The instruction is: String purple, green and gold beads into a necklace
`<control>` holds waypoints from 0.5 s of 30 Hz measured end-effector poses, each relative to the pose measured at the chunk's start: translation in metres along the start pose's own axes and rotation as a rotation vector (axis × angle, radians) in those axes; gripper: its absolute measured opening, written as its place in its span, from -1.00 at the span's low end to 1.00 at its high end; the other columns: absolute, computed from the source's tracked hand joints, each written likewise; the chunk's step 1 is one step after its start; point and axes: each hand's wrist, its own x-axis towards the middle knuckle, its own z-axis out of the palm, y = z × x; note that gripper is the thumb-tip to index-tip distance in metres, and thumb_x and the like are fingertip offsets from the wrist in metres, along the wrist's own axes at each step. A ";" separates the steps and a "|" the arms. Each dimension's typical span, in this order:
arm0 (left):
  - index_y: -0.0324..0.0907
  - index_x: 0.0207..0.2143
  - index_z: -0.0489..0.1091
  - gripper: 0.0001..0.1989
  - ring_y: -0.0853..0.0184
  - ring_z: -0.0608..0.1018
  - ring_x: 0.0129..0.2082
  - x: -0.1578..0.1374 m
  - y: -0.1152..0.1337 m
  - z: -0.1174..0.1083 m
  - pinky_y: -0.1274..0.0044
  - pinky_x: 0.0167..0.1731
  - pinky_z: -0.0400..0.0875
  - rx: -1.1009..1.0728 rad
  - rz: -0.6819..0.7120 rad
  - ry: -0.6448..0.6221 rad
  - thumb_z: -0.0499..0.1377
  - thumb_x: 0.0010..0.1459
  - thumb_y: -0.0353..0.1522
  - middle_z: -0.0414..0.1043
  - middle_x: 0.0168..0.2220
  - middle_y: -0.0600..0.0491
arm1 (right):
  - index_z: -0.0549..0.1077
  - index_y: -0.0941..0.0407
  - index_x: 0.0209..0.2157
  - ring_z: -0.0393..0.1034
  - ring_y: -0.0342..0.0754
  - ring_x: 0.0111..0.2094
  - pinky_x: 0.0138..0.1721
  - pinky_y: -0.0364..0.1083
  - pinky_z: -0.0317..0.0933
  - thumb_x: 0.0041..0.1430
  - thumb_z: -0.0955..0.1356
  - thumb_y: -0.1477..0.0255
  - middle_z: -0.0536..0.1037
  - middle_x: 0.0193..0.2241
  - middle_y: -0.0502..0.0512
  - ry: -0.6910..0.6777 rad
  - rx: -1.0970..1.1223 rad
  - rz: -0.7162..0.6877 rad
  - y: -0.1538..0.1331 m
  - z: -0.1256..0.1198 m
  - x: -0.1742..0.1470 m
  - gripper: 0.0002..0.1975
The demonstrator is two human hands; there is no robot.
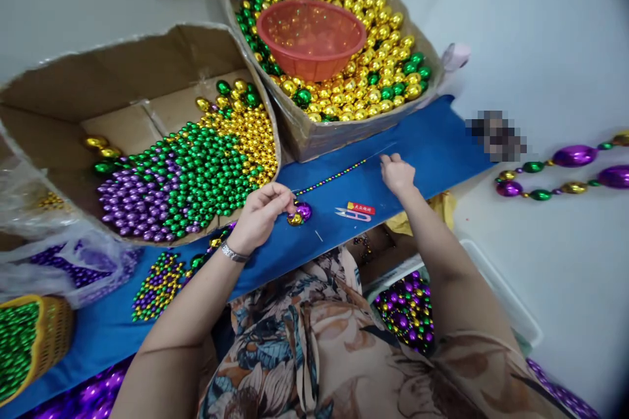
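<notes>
The left hand [258, 217] covers with its fingertips one end of the strand of small beads [333, 178]. Near the right hand [398, 174], the thread [388, 150] is too thin to tell how the fingers hold it. The writing on the red label [362, 208] is too small for reading. The red bowl [314, 68] hides what lies under it. The top edge cuts the upper carton [339, 135], the left edge the yellow basket [55, 334], the right edge the large-bead string [574, 156]. One dark patch [498, 135] is blurred into squares.
</notes>
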 end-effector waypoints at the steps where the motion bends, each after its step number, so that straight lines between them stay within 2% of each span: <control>1: -0.23 -0.40 0.45 -0.78 0.45 0.48 -0.48 0.000 0.002 0.001 0.61 -0.40 0.40 -0.005 -0.002 -0.001 0.32 0.11 -0.25 0.45 -0.50 0.08 | 0.24 0.06 0.25 0.42 0.08 -0.12 -0.23 -0.04 0.19 0.38 0.03 0.41 0.38 0.06 0.37 -0.008 -0.037 -0.076 -0.007 -0.002 0.007 -0.51; 3: -0.23 -0.40 0.46 -0.78 0.47 0.47 -0.49 0.000 0.008 0.001 0.62 -0.42 0.40 -0.012 -0.006 0.007 0.33 0.10 -0.24 0.45 -0.50 0.08 | 0.27 0.12 0.22 0.40 0.10 -0.08 -0.21 -0.02 0.18 0.36 0.01 0.49 0.36 0.08 0.40 -0.023 -0.103 -0.183 -0.020 -0.003 0.021 -0.50; 6: -0.23 -0.39 0.46 -0.78 0.47 0.47 -0.50 -0.001 0.014 0.000 0.61 -0.43 0.42 -0.019 -0.024 0.032 0.34 0.08 -0.25 0.44 -0.49 0.09 | 0.37 0.21 0.11 0.38 0.13 -0.04 -0.18 -0.01 0.16 0.35 0.02 0.52 0.36 0.10 0.41 -0.055 -0.146 -0.267 -0.029 -0.003 0.036 -0.53; 8: -0.23 -0.40 0.46 -0.77 0.49 0.43 -0.53 -0.003 0.016 -0.001 0.62 -0.47 0.40 -0.036 -0.033 0.053 0.36 0.06 -0.25 0.41 -0.52 0.11 | 0.40 0.22 0.07 0.39 0.13 -0.05 -0.20 -0.02 0.16 0.34 0.03 0.52 0.38 0.09 0.40 -0.065 -0.123 -0.260 -0.029 -0.003 0.041 -0.55; 11: -0.24 -0.43 0.45 -0.76 0.56 0.29 -0.62 -0.003 0.017 -0.002 0.66 -0.55 0.31 -0.077 -0.038 0.105 0.38 0.01 -0.26 0.27 -0.61 0.18 | 0.36 0.15 0.10 0.43 0.10 -0.12 -0.26 -0.04 0.15 0.37 0.05 0.41 0.43 0.06 0.37 -0.050 -0.020 -0.178 -0.022 -0.010 0.042 -0.57; 13: -0.25 -0.45 0.45 -0.75 0.60 0.18 -0.66 -0.002 0.018 -0.003 0.68 -0.61 0.23 -0.094 -0.053 0.151 0.40 -0.02 -0.26 0.20 -0.64 0.21 | 0.34 0.12 0.12 0.45 0.11 -0.17 -0.29 -0.05 0.15 0.38 0.07 0.30 0.50 -0.01 0.35 -0.053 0.048 -0.144 -0.017 -0.021 0.036 -0.57; 15: -0.25 -0.45 0.46 -0.74 0.62 0.10 -0.69 -0.001 0.018 -0.005 0.71 -0.67 0.14 -0.094 -0.084 0.191 0.40 -0.05 -0.26 0.16 -0.66 0.24 | 0.36 0.10 0.09 0.46 0.11 -0.19 -0.31 -0.05 0.15 0.37 0.09 0.23 0.56 -0.08 0.31 -0.044 0.082 -0.182 -0.015 -0.040 0.026 -0.56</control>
